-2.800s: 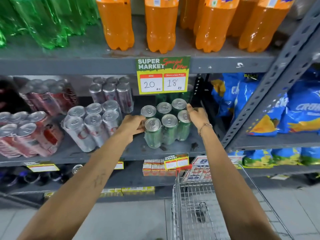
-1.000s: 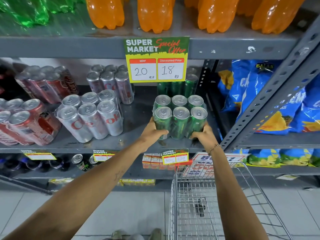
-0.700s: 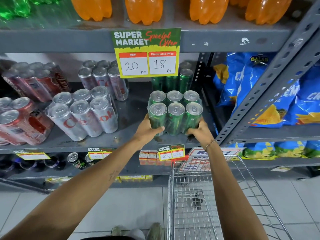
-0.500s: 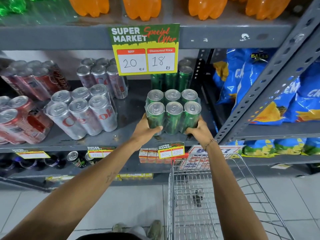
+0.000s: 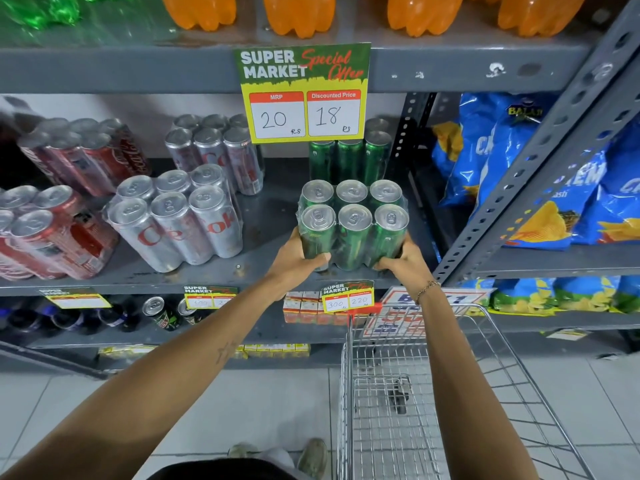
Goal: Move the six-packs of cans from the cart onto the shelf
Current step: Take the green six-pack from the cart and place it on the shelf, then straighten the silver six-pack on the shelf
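Both our left hand [image 5: 299, 259] and right hand [image 5: 401, 259] clasp the green six-pack [image 5: 353, 225] low, steadying it on the shelf [image 5: 270, 216] edge above the cart [image 5: 415, 393].

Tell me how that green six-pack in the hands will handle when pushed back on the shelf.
The green six-pack probably moves as one stiff block, since clear film binds all six cans. It likely feels heavy for its size: both the left hand and right hand grip its base. The tall, narrow cans may tip if shoved high, so push low.
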Demonstrator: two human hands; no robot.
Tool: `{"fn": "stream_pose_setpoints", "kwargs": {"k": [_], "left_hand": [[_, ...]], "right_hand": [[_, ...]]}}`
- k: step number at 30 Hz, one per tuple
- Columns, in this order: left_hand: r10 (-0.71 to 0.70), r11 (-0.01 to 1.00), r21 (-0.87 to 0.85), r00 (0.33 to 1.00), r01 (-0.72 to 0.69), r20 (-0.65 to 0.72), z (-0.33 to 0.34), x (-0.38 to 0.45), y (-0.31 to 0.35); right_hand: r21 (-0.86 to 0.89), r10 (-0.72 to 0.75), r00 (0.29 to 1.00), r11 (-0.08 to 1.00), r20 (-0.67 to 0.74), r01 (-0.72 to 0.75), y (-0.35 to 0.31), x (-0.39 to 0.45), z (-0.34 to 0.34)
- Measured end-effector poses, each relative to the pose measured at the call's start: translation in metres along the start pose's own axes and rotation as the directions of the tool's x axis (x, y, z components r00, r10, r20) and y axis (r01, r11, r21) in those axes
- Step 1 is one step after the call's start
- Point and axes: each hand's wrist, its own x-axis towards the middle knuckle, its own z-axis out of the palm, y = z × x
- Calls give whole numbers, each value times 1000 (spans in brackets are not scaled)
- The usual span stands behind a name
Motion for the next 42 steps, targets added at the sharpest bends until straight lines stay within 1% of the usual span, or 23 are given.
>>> {"fn": "stream_pose_setpoints", "kwargs": {"k": [6,16,24,27,29,30,31,32,33,34,35,36,37,38,40,42], "left_hand": [[-5,1000,17,1000,5,-8,1,-3,2],[-16,999,39,1000,16,-13,2,-4,1],[-16,999,35,1000,15,4,2,-4,0],[-17,1000,-9,999,18,27,3,-7,3],[-14,999,-36,998,16,62,0,-11,1],[-8,999,-43,998,11,60,-3,-13,-2],[-2,999,-40,999,3,33,-7,-15,-6],[5,1000,-25,1000,-6,-23,-13,-18,-12],[20,1000,-14,994,-21,-108,-21,-22,-17],[44,999,-10,977,-47,-210,-30,-28,-22],[77,997,-3,946,-82,-316,-42,-35,-27],[108,993,4,904,-117,-413,-53,-42,-30],[136,988,4,854,-154,-503,-66,-49,-34],[151,983,-1,801,-185,-579,-82,-56,-40],[146,977,-14,720,-212,-678,-104,-66,-45],[152,968,-11,622,-250,-768,-136,-77,-52]], "right_hand": [[-25,-4,1000,1000,3,4,-1,-2,0],[-7,2,1000,1000,23,-2,-2,-5,0],[-21,5,1000,1000,6,-5,-1,-4,1],[40,-33,996,999,-84,36,1,-6,12],[134,-71,970,986,-234,104,7,-14,31],[145,-106,934,976,-341,164,10,-20,42],[114,-157,880,966,-448,230,12,-27,53],[48,-225,810,954,-542,297,14,-34,65],[-39,-302,727,934,-617,355,14,-41,75],[-124,-375,650,909,-660,399,12,-48,86],[-203,-450,590,876,-670,438,8,-54,98],[-273,-526,553,836,-646,477,4,-58,110],[-322,-598,545,791,-588,521,-1,-62,124],[-339,-649,566,755,-508,561,-5,-65,141],[-350,-695,630,719,-347,601,-14,-66,165],[-334,-669,713,735,-210,591,-24,-61,196]]}}
